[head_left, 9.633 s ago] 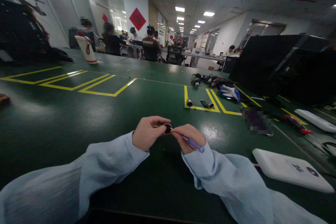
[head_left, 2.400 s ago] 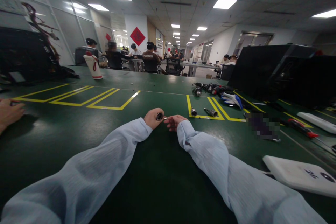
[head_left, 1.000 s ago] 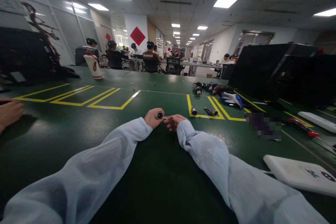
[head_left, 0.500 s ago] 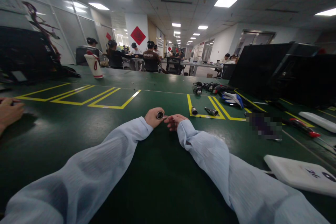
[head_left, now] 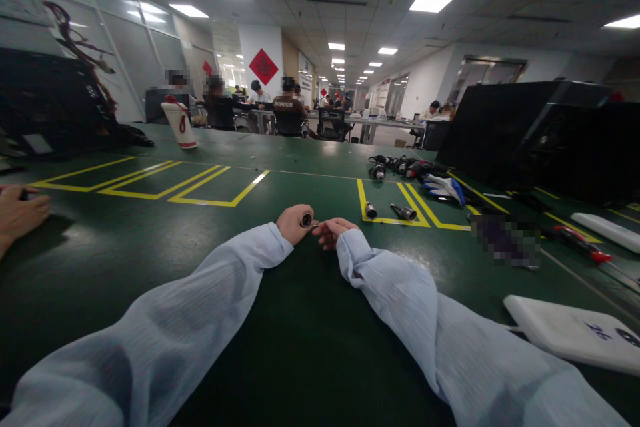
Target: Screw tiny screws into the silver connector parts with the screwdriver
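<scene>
My left hand (head_left: 293, 222) rests on the green table (head_left: 150, 240), fingers curled round a small round metal part (head_left: 306, 219) whose open end faces me. My right hand (head_left: 334, 231) lies right beside it, fingers pinched on a thin tool shaft whose tip reaches the part; the tool's handle is hidden in the hand. Both arms, in light blue sleeves, stretch forward over the table.
Two small metal parts (head_left: 370, 211) (head_left: 404, 213) lie on a yellow line beyond my hands. Farther back are dark connectors (head_left: 395, 165) and a blue-white glove (head_left: 443, 188). A red-handled screwdriver (head_left: 580, 244) and white flat cases (head_left: 575, 333) lie right. Another person's hand (head_left: 20, 213) rests at left. A cup (head_left: 181, 125) stands far left.
Since the oldest frame my arms have stretched out and the hands moved farther away. Over the last second they hold almost still; the round part has turned slightly.
</scene>
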### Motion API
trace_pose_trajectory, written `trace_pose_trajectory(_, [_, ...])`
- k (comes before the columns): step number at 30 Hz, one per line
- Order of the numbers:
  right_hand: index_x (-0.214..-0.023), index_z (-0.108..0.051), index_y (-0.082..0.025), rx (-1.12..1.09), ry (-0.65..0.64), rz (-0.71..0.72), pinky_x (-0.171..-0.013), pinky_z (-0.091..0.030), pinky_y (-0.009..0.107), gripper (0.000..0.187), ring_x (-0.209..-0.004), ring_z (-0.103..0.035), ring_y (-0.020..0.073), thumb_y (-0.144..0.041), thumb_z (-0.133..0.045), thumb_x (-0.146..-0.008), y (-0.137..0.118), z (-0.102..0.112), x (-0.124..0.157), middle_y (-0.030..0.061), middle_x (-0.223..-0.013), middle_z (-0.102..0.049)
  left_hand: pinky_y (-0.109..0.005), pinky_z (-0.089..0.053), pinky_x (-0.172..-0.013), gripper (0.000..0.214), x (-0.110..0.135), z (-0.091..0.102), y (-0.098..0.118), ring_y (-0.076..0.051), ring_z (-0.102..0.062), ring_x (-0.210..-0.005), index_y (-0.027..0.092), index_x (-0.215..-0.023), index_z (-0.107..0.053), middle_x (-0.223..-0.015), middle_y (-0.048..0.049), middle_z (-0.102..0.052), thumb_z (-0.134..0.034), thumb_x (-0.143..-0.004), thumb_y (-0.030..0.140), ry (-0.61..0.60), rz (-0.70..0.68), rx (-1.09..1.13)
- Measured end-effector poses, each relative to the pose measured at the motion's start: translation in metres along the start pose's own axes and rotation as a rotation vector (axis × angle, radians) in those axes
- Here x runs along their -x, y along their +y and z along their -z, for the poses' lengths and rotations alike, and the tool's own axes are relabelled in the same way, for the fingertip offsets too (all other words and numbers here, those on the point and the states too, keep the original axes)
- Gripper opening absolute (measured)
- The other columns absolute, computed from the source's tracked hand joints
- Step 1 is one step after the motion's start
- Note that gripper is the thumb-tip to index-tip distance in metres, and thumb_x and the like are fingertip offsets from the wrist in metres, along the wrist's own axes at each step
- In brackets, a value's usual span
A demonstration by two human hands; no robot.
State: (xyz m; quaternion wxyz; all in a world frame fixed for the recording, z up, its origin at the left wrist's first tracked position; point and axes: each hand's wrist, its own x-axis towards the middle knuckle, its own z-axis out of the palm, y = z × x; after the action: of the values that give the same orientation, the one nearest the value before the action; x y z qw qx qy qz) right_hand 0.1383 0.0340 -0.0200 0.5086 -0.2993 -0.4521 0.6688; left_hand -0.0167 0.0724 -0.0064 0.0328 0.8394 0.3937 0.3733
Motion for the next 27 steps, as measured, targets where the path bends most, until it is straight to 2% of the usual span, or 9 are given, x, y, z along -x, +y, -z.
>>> trace_pose_trajectory(5, [-0.068,-0.054,-0.015,-0.016,0.009,-0.053,-0.046,-0.043,0.024,0.009,-0.049,-0.057,0.0115,-0.017,-0.050,-0.075,-0.0020,0.0021,-0.0027,0.0036,-0.063,-0.067,-0.021,-0.036,-0.051,0.017,-0.0002,0.0004,0.0004,-0.010,-0.045,-0.055,0.015,-0.059,-0.048,-0.057,0.0022,-0.047,-0.054,-0.068,0.028,0.007,-0.010,0.067])
trace_pose_trajectory(11, [-0.071,-0.055,-0.015,-0.059,-0.062,-0.072,-0.048,-0.043,0.024,0.014,-0.051,-0.058,0.0111,-0.015,-0.044,-0.080,-0.0058,0.0037,-0.0006,0.0026,-0.065,-0.067,-0.020,-0.036,-0.050,0.010,-0.0009,-0.0012,-0.0016,-0.010,-0.045,-0.053,0.014,-0.059,-0.048,-0.056,0.0029,-0.047,-0.054,-0.064,0.021,0.000,0.004,0.174])
trace_pose_trajectory(22, [-0.070,-0.055,-0.015,-0.033,-0.032,-0.059,-0.048,-0.043,0.024,0.007,-0.050,-0.058,0.0112,-0.019,-0.052,-0.075,-0.0031,0.0029,-0.0007,0.0024,-0.062,-0.067,-0.022,-0.035,-0.051,0.014,0.0003,0.0000,0.0009,-0.011,-0.044,-0.054,0.015,-0.059,-0.049,-0.057,0.0019,-0.047,-0.055,-0.068,0.025,-0.011,-0.023,-0.045])
trace_pose_trajectory(27, [-0.070,-0.055,-0.015,-0.052,-0.069,-0.066,-0.050,-0.044,0.024,0.010,-0.052,-0.059,0.0110,-0.017,-0.048,-0.077,-0.0056,0.0045,0.0007,0.0028,-0.063,-0.067,-0.021,-0.035,-0.050,0.016,0.0002,0.0004,0.0002,-0.010,-0.045,-0.054,0.015,-0.058,-0.048,-0.056,0.0023,-0.046,-0.054,-0.068,0.026,-0.009,-0.032,0.043])
